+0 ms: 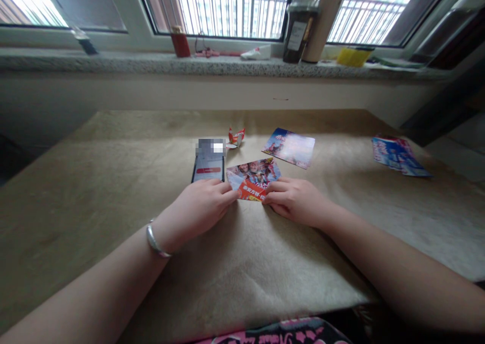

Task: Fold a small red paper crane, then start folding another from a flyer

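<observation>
A square printed flyer [248,175], with a photo and an orange band of lettering, lies on the table in front of me. My left hand [204,202] has its fingers bent, the tips closed on the flyer's lower left corner. At the lower right edge, my right hand [295,197] grips the same flyer with curled fingers. A phone [208,167] with a lit screen lies just beyond my left knuckles, and its lower end is hidden by them. Behind the flyer stands a folded red and white paper piece [236,138].
Another flyer [290,147], blue and pink, lies farther back to the right. Several blue and red flyers [399,156] overlap near the right edge of the table [94,192]. On the stone windowsill [132,63] stand a red container [180,43], a dark canister [297,36] and a yellow item [353,56].
</observation>
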Available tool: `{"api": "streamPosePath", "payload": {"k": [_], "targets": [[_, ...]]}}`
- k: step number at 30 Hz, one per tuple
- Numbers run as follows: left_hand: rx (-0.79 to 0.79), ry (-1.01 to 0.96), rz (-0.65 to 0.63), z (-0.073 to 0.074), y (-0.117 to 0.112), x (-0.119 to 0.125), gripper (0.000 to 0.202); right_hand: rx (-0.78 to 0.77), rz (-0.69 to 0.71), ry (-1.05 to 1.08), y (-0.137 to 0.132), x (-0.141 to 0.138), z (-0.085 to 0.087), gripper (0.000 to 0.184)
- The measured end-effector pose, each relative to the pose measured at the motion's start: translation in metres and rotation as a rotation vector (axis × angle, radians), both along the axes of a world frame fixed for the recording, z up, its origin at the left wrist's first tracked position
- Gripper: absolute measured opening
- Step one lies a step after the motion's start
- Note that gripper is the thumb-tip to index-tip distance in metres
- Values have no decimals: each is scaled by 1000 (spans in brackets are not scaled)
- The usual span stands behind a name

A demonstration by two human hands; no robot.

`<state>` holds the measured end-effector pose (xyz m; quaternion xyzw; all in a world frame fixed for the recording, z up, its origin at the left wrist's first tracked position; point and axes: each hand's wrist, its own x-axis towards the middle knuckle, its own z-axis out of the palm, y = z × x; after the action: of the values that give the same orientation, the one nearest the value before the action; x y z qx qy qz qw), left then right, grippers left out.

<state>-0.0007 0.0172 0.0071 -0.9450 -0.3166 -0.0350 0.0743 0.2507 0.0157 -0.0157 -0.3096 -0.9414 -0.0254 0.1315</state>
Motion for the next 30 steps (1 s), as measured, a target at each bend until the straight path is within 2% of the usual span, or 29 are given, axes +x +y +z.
{"api": "streamPosePath", "payload": {"k": [4,17,21,25,30], "targets": [[14,-1,-15,1,-2,1,24,-16,6,6,0,2,1,20],[51,38,97,2,-10,6,16,-210,-78,-10,-1,19,20,11],[84,35,50,-2,-10,8,23,-188,-129,-28,2,18,18,23],[108,-38,-10,-9,-10,8,33,-146,-187,11,4,18,14,20],[45,-118,-87,-13,-6,7,32,-78,-243,188,7,17,10,16]]}}
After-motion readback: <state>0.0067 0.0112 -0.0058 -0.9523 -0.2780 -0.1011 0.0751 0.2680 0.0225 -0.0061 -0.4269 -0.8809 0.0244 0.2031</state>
